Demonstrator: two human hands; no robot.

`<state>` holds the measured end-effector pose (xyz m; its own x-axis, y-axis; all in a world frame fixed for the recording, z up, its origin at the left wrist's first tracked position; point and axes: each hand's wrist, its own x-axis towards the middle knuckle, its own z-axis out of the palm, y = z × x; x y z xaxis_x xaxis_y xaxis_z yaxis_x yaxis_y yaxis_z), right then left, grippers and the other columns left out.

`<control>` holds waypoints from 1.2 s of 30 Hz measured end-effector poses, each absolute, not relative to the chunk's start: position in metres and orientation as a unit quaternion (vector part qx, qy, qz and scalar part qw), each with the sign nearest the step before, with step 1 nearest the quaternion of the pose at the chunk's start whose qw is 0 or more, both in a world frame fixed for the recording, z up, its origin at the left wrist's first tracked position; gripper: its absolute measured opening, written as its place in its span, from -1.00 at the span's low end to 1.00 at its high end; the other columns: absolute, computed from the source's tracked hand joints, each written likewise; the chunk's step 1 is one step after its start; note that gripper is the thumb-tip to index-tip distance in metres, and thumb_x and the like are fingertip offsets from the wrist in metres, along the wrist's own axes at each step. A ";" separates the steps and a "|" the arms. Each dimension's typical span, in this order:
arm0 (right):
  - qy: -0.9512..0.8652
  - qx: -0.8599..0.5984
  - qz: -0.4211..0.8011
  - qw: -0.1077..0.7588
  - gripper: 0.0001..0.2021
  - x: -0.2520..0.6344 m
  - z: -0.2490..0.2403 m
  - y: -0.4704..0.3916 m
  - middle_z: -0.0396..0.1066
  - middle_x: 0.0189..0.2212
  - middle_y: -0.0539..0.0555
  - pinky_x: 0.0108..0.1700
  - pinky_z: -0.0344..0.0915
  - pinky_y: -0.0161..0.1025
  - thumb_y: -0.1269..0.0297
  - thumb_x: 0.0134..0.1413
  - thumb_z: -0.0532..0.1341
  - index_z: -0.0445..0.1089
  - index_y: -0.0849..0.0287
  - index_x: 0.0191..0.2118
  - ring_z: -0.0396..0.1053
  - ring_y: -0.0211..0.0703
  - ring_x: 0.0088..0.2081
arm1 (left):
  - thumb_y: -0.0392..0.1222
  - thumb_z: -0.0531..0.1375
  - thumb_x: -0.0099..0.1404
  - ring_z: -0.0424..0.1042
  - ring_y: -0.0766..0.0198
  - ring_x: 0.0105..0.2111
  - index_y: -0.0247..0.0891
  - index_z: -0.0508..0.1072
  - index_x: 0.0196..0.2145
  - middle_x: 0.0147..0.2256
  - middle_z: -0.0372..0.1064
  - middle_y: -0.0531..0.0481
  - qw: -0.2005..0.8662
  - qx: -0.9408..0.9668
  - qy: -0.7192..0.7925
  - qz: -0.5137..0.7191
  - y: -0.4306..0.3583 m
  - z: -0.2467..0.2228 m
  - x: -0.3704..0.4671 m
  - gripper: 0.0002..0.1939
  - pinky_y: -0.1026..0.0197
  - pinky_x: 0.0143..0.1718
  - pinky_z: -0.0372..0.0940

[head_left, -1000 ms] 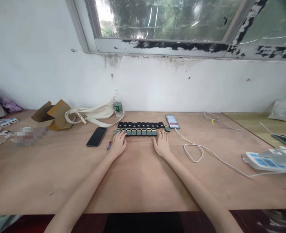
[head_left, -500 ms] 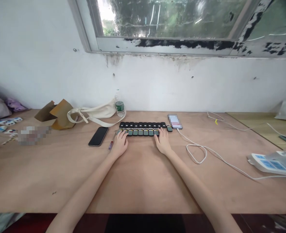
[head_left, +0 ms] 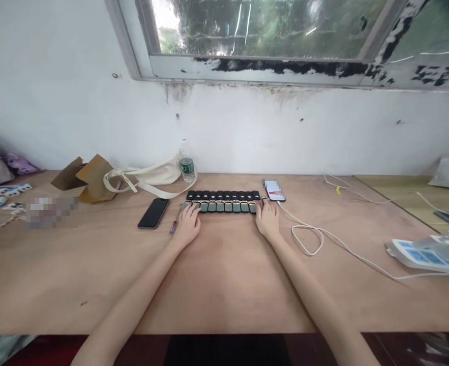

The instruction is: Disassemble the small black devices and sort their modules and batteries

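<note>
Wall (head_left: pixel 239 132): white, stained below the window (head_left: pixel 270 30), whose frame flakes across the upper right.
Surface (head_left: pixel 224 284): brown and broad, filling much of the lower half of the frame.
Back row (head_left: pixel 224 195): black rounded cases side by side at the centre, several showing a pale dot.
Front row (head_left: pixel 228 207): dark-edged pieces with grey-green faces, just below the back row, running between the two hands.
Left hand (head_left: pixel 188 222): left of centre, fingers reaching over the front row's left end; whether they grip or merely rest there, I cannot tell.
Right hand (head_left: pixel 269 218): right of centre, thumb beside the row's right end, other fingers pointing up the frame; cannot tell if they are closed on anything.
Screwdriver (head_left: pixel 173 227): purple-handled, just left of the left hand.
Black phone (head_left: pixel 153 213): flat, farther left.
Lit phone (head_left: pixel 273 190): above the right hand, white cable (head_left: pixel 346 249) trailing rightward.
Bottle (head_left: pixel 187 166): upright above the rows, beside a cream bag (head_left: pixel 163 174).
Power strip (head_left: pixel 418 255): at the right edge.
</note>
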<state>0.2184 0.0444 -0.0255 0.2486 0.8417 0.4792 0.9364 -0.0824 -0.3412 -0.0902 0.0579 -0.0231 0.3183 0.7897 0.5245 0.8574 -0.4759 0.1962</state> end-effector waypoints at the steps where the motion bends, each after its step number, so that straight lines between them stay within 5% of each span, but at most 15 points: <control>1: -0.607 -0.733 -0.089 0.295 -0.49 0.217 -0.025 0.042 0.33 0.02 0.38 0.13 -0.08 0.08 0.13 0.28 -0.22 0.13 0.42 0.13 0.19 0.15 0.09 | -0.32 -0.02 0.26 0.10 -0.02 0.17 -0.31 0.33 0.02 0.13 0.20 -0.20 0.056 -0.810 -0.507 -0.288 0.058 -0.023 -0.090 -0.62 -0.13 0.15 0.09; 9: -0.659 -0.685 -0.113 0.290 -0.56 0.207 -0.023 0.025 0.38 -0.06 0.31 0.08 -0.05 0.01 0.18 0.29 -0.20 0.21 0.35 0.06 0.24 0.05 -0.04 | -0.31 -0.03 0.25 0.11 -0.03 0.16 -0.35 0.35 0.01 0.11 0.23 -0.23 0.058 -0.811 -0.506 -0.288 0.059 -0.024 -0.089 -0.62 -0.12 0.15 0.10; 36: -0.649 -0.683 -0.117 0.316 -0.64 0.209 -0.026 0.032 0.31 -0.04 0.29 0.06 0.00 -0.01 0.25 0.23 -0.09 0.25 0.31 0.01 0.12 0.11 0.02 | -0.37 -0.01 0.22 0.17 -0.02 0.12 -0.31 0.40 -0.06 0.09 0.24 -0.22 0.045 -0.812 -0.496 -0.304 0.060 -0.021 -0.092 -0.64 -0.15 0.13 0.13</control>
